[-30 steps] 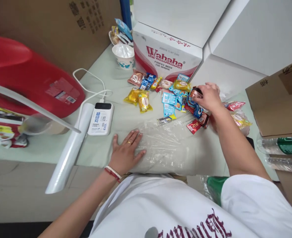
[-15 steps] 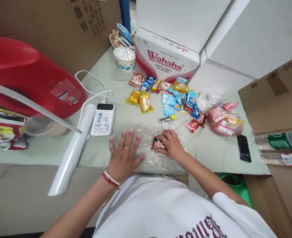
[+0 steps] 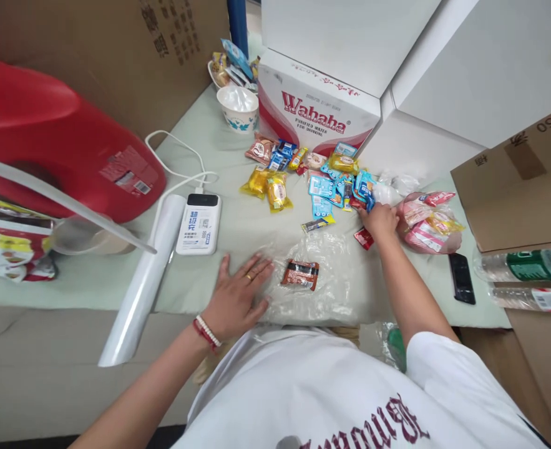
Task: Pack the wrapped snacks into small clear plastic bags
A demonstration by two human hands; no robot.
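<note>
A brown-and-black snack packet (image 3: 300,275) lies flat on a crinkled clear plastic bag (image 3: 334,293) near the table's front edge. My left hand (image 3: 240,290) rests palm down at the bag's left side, fingers stretched out and holding nothing. Further off to the right, my right hand (image 3: 382,222) reaches into the pile of wrapped snacks, fingers curled downward. A blue packet (image 3: 365,187) lies by its fingertips, and a red packet (image 3: 363,238) just below them. What those fingers close on is hidden beneath the hand.
Yellow-wrapped cakes (image 3: 279,192) lie before a Wahaba carton (image 3: 315,112). At left are a power bank (image 3: 198,224), a white roll (image 3: 144,280) and a red jug (image 3: 69,137). A pink bag of snacks (image 3: 427,227), a phone (image 3: 462,279) and bottles (image 3: 528,265) stand right.
My right hand has let go of the brown-and-black packet on the plastic bag and moved right and away to the snack pile. My left hand stays by the bag, slightly turned.
</note>
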